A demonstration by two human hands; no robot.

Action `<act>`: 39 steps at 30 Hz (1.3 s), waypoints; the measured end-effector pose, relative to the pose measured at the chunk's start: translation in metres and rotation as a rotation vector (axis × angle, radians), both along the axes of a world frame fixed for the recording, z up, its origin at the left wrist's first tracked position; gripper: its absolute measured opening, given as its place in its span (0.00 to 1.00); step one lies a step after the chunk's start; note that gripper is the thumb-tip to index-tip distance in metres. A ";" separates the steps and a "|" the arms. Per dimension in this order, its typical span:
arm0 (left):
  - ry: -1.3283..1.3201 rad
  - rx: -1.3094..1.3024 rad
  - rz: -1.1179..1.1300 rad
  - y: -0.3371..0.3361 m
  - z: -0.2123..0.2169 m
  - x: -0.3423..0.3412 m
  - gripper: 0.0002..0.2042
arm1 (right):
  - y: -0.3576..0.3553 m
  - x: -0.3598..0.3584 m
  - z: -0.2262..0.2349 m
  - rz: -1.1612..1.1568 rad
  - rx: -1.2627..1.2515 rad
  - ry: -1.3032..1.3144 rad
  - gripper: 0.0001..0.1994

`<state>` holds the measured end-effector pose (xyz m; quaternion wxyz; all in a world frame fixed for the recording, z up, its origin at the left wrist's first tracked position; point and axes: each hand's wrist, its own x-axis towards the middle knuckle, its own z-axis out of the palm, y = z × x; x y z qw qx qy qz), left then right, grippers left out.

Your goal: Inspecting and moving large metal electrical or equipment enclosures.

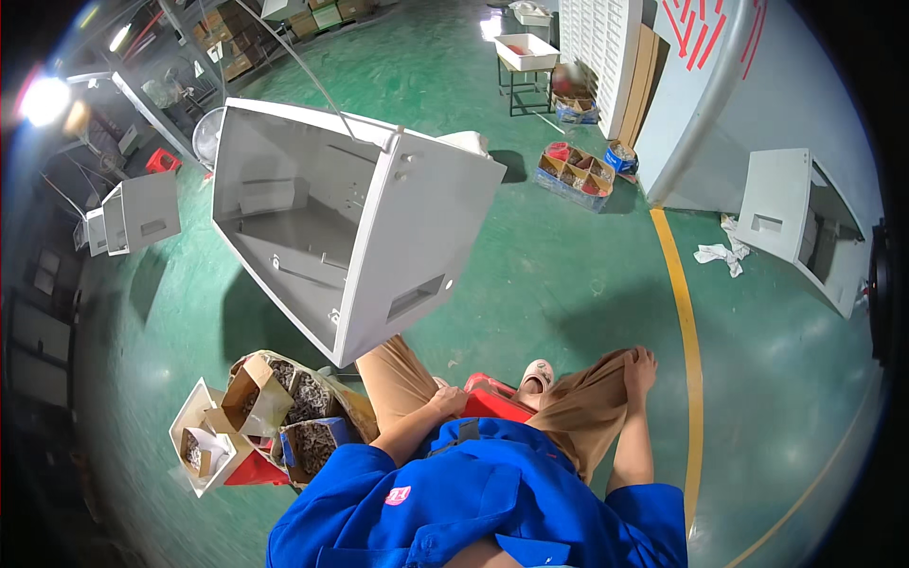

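Observation:
My left hand (449, 401) rests on my left inner thigh (396, 381), its fingers laid down on the tan trousers and holding nothing. Over my right knee lies my right hand (641, 370), fingers somewhat apart, also without anything in it. Ahead and to the left, close to my left knee, a large light-grey box-shaped housing (423, 232) hangs tilted above the floor. Its open side shows a hollow inside with small fittings, and a rectangular slot is cut in its near panel. Neither hand touches it. Under me is a red stool (492, 398).
Left of me stand open cartons (308, 398) of small dark metal parts and a white bin (196, 445). More grey housings hang at the far left (147, 210) and right (805, 222). Ahead are a divided parts crate (574, 177), a white tub (527, 52) and a yellow floor line (684, 312).

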<state>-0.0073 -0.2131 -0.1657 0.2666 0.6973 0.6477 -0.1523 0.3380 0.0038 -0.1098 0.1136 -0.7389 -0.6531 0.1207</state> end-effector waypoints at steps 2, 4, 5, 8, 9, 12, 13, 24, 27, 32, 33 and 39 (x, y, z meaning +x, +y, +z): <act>0.029 -0.011 -0.033 0.002 0.006 0.002 0.09 | 0.000 0.002 -0.001 -0.002 0.003 0.007 0.17; 0.067 0.041 -0.044 0.004 0.006 0.006 0.09 | -0.001 0.008 -0.003 -0.027 0.020 -0.013 0.17; 0.065 0.043 -0.042 0.005 -0.003 0.004 0.09 | 0.000 0.008 -0.002 -0.025 0.022 -0.015 0.17; -0.061 -0.027 0.012 0.001 -0.029 -0.003 0.09 | 0.002 0.006 0.001 -0.024 0.026 0.003 0.17; -0.094 0.023 0.002 0.002 -0.030 -0.002 0.11 | 0.001 0.010 -0.001 -0.025 0.013 0.003 0.17; -0.032 0.134 -0.138 0.004 -0.024 -0.005 0.12 | -0.003 0.015 -0.013 -0.044 0.026 -0.009 0.18; 0.006 0.152 -0.156 -0.001 -0.032 -0.010 0.11 | -0.002 0.009 -0.011 -0.016 0.006 0.017 0.18; -0.036 0.020 -0.033 0.001 -0.057 -0.020 0.10 | -0.011 -0.001 -0.003 -0.106 0.033 0.076 0.17; -0.101 0.018 0.044 -0.006 -0.071 -0.028 0.09 | -0.013 -0.007 0.005 -0.107 0.004 0.060 0.17; -0.172 -0.087 0.044 -0.002 -0.090 -0.038 0.09 | -0.013 -0.006 -0.002 -0.098 0.041 0.077 0.17; -0.171 -0.090 0.040 0.000 -0.086 -0.036 0.09 | -0.013 -0.006 -0.002 -0.099 0.034 0.081 0.17; -0.128 -0.048 0.067 -0.001 -0.074 -0.032 0.11 | -0.012 -0.007 -0.001 -0.104 0.042 0.090 0.17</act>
